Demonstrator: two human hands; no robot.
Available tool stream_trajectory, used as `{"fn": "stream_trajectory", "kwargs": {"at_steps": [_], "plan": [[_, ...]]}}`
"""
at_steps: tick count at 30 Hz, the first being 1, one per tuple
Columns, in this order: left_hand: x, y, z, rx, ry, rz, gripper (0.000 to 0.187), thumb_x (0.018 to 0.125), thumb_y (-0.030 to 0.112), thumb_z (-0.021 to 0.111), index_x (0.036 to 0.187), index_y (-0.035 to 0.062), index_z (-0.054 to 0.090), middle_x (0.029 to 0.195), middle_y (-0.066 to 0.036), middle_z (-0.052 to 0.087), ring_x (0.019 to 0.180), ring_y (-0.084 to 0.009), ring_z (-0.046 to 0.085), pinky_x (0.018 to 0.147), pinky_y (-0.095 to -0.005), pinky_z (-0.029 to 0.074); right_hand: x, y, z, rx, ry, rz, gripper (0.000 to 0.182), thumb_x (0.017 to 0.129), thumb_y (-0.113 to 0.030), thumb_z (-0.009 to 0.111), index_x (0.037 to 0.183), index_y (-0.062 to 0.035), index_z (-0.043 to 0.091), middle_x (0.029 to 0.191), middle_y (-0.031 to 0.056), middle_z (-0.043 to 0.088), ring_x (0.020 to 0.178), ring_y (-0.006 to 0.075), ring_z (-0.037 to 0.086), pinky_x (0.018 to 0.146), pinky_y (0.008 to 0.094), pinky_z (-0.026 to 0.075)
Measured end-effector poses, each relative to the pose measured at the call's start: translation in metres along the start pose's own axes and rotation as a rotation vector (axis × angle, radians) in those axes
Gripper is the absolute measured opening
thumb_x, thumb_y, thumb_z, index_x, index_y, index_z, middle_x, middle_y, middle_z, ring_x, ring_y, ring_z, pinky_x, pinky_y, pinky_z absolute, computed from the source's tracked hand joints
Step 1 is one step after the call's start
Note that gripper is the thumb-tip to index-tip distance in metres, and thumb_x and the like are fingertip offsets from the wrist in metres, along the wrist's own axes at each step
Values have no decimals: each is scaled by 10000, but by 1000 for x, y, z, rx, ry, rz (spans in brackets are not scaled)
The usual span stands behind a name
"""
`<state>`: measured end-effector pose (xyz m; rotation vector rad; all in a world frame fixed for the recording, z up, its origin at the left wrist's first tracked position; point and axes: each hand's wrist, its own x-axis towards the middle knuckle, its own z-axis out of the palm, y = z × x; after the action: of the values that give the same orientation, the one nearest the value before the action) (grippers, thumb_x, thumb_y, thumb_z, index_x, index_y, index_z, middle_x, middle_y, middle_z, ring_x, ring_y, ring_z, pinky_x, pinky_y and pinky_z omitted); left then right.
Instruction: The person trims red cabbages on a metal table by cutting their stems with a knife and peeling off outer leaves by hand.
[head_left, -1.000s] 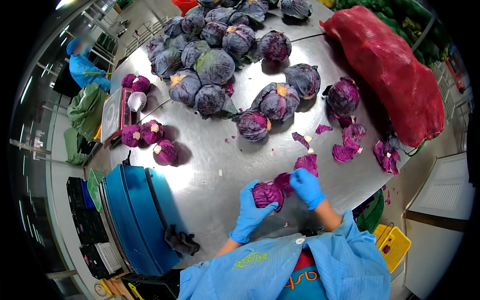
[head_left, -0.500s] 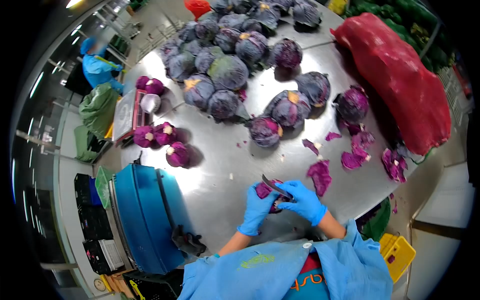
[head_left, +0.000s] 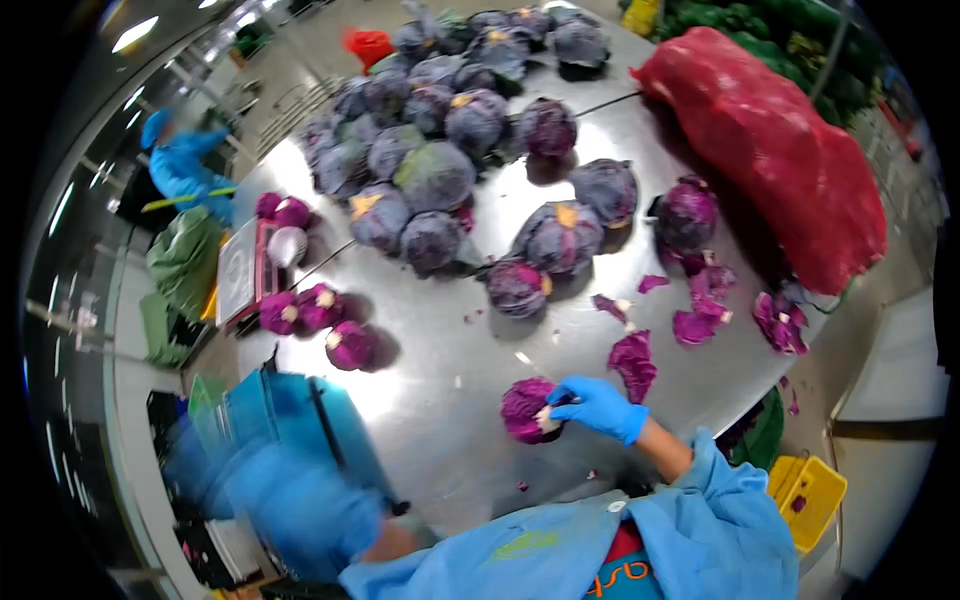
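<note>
A trimmed purple cabbage (head_left: 528,408) rests on the steel table, its pale cut stem facing right. My right hand (head_left: 600,408), in a blue glove, is closed at the stem side. A dark bit at its fingertips looks like part of the knife; the blade is hidden. My left hand (head_left: 215,470), also gloved, is smeared by motion over the blue bin (head_left: 290,410) at lower left; its fingers cannot be made out. Torn purple leaves (head_left: 632,365) lie right of the cabbage.
Untrimmed cabbages (head_left: 435,175) are heaped at the back. Trimmed ones (head_left: 350,345) sit by a scale (head_left: 240,270) on the left. A full red sack (head_left: 770,160) lies along the right edge, with a yellow basket (head_left: 808,500) below. Another person (head_left: 185,165) stands at far left.
My left hand has let go of the cabbage and swung left to the blue bin. The cabbage now sits on the table, and the knife blade no longer shows. The view has shifted slightly.
</note>
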<state>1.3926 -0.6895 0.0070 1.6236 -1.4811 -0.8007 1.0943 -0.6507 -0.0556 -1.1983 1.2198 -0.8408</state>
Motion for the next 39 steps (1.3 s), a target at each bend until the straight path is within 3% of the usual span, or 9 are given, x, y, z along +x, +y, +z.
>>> {"fn": "stream_trajectory", "kwargs": {"at_steps": [9, 15, 21, 23, 26, 27, 30, 33, 39], "plan": [[4, 49, -25, -89, -288, 210, 863, 776, 377, 786, 1429, 14, 354, 1414, -192, 397, 1288, -350, 404, 1072, -444, 365, 0, -17, -3, -185, -185, -54, 280, 842, -256, 726, 1038, -70, 654, 973, 115, 671, 883, 249, 654, 818, 350, 509], [-30, 57, 34, -3, -674, 360, 898, 742, 369, 808, 1446, 44, 356, 1492, -201, 325, 1362, -396, 336, 1114, -470, 318, -13, -12, -10, -196, -151, 21, 313, 834, -280, 746, 1042, -62, 663, 962, 130, 675, 874, 252, 658, 797, 354, 513], [-68, 11, 113, 580, -409, 607, 959, 642, 327, 824, 1464, 167, 356, 1456, -234, 336, 1332, -456, 339, 1049, -534, 336, -23, -13, -7, -325, -49, 13, 280, 827, -227, 765, 1019, -49, 666, 891, 105, 688, 780, 176, 651, 725, 323, 525], [-73, 15, 114, 677, -397, 556, 937, 649, 311, 811, 1461, 179, 362, 1466, -229, 329, 1340, -443, 334, 1035, -535, 343, -29, -24, -4, -436, -29, -9, 282, 839, -261, 749, 1008, -52, 666, 883, 101, 684, 766, 201, 661, 704, 334, 530], [-72, 22, 122, 659, -336, 341, 913, 652, 348, 821, 1439, 174, 393, 1438, -205, 363, 1295, -434, 377, 1020, -516, 360, -46, -43, 4, -21, -206, -102, 237, 857, -226, 738, 981, -37, 667, 852, 75, 691, 716, 159, 645, 683, 327, 535], [-65, 28, 119, 605, -347, 261, 917, 647, 362, 827, 1436, 173, 399, 1432, -203, 370, 1280, -432, 390, 1020, -509, 363, -43, -41, 6, -26, -142, -211, 173, 866, -171, 726, 961, -37, 672, 812, 36, 679, 645, 111, 604, 601, 282, 517], [-41, 43, 103, 549, -429, 161, 966, 582, 464, 857, 1400, 160, 444, 1356, -202, 427, 1172, -405, 455, 999, -482, 380, -12, -50, -10, 304, 292, 206, 164, 867, -124, 700, 1002, -41, 658, 750, -2, 605, 563, 61, 527, 482, 211, 423], [-37, 44, 107, 556, -460, 154, 1006, 533, 518, 868, 1379, 160, 459, 1287, -210, 453, 1105, -391, 466, 965, -478, 391, 33, 43, -50, 314, 558, 163, 183, 880, -81, 637, 1061, -55, 629, 732, 2, 566, 520, 73, 490, 456, 226, 414], [-38, 33, 121, 598, -549, 201, 1109, 547, 475, 879, 1429, 65, 347, 1341, -271, 400, 1220, -446, 398, 1036, -488, 365, -30, 92, -102, 222, 814, 278, 209, 889, -57, 606, 1094, -95, 627, 765, -8, 560, 504, 55, 461, 424, 203, 391]]}}
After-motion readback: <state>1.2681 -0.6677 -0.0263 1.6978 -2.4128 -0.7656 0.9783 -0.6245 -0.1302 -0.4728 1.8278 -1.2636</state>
